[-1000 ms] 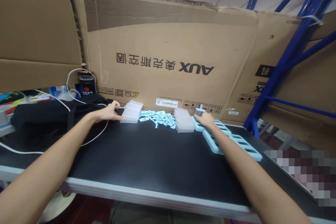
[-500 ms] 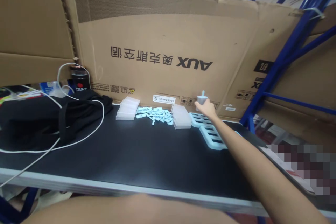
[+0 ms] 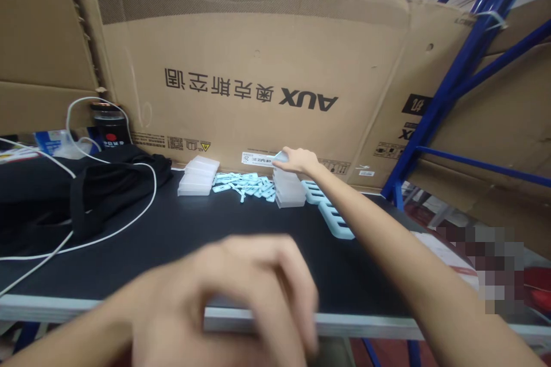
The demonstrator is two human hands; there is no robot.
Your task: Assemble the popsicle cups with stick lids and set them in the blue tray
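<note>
Pinching a blue piece [image 3: 280, 156], the right grip [image 3: 300, 160] hangs near translucent boxes [image 3: 290, 190], contents unclear; the left grip [image 3: 228, 304] curls, hold unclear.

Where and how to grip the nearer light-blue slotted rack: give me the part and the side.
I'd pinch the left rim of the nearer light-blue slotted rack, coming from its near left: it lies flat, that rim faces the black tabletop, and the slots beside it may give a fingertip purchase. The right forearm hides its other end.
</note>
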